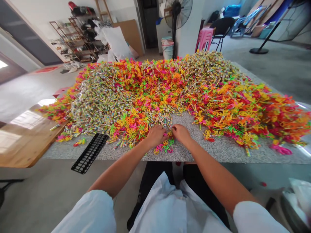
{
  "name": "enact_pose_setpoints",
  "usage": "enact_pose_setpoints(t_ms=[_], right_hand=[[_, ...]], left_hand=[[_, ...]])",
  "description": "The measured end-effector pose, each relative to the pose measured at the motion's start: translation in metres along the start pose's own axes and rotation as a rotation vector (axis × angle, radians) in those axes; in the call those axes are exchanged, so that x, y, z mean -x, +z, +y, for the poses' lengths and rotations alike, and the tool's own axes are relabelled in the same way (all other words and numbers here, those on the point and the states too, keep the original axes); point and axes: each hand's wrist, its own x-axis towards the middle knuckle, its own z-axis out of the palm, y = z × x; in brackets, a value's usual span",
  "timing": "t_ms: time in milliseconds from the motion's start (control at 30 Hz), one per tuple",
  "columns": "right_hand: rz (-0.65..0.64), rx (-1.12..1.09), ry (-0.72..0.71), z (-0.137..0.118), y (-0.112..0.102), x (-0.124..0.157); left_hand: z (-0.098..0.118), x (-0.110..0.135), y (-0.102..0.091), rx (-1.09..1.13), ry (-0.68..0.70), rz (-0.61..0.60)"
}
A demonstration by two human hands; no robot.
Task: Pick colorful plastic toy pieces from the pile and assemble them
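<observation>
A huge heap of small colourful plastic pieces and printed tubes (155,90) covers a grey speckled stone table (218,150). My left hand (155,136) and my right hand (181,133) rest side by side at the heap's near edge, fingers curled down among a few loose plastic pieces (165,147) in pink, green and yellow. The fingertips are hidden under the knuckles, so what each hand holds is not visible. A black perforated tray (90,152) lies to the left, overhanging the table's front edge.
A wooden table (26,139) adjoins on the left. Behind the heap stand a pedestal fan (177,16), shelves with shoes (75,38), white sacks (114,40), a pink stool (205,37) and chairs. A white bag (300,197) sits low right.
</observation>
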Motion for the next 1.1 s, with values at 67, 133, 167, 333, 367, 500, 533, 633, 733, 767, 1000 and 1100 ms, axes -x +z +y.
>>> enact_pose_setpoints(t_ms=[67, 133, 167, 333, 367, 500, 533, 633, 733, 767, 1000, 1100], right_hand=[[-0.001, 0.055, 0.033, -0.004, -0.001, -0.01], [-0.043, 0.101, 0.07, -0.01, 0.001, -0.018], [-0.065, 0.119, 0.085, -0.012, 0.004, -0.021], [-0.088, 0.074, 0.152, -0.014, 0.014, -0.031], [-0.089, 0.05, 0.171, -0.012, 0.014, -0.031], [0.016, -0.236, 0.23, -0.003, 0.008, -0.022], [0.054, -0.366, 0.24, -0.002, 0.006, -0.017], [0.088, -0.709, 0.269, -0.003, 0.004, 0.002], [0.071, -0.919, 0.314, -0.006, 0.004, 0.021], [0.069, -0.978, 0.321, -0.007, 0.004, 0.027], [-0.002, -1.408, 0.346, -0.002, 0.001, 0.056], [-0.046, -1.502, 0.378, -0.003, -0.001, 0.061]], left_hand=[[0.001, 0.001, -0.002, 0.003, -0.022, 0.003], [0.004, 0.003, -0.003, -0.004, -0.057, 0.008], [0.005, 0.005, -0.003, -0.008, -0.078, 0.005], [0.0, 0.007, -0.002, 0.047, -0.088, -0.057], [-0.003, 0.007, -0.003, 0.074, -0.07, -0.048], [-0.013, 0.011, -0.007, 0.199, -0.039, 0.087], [-0.013, 0.013, -0.009, 0.222, -0.044, 0.123], [-0.007, 0.02, -0.011, 0.211, -0.106, 0.201], [0.003, 0.029, -0.011, 0.128, -0.225, 0.216], [0.005, 0.031, -0.01, 0.11, -0.233, 0.192], [0.002, 0.031, -0.006, 0.024, -0.075, -0.059], [0.0, 0.022, -0.004, -0.003, -0.037, -0.108]])
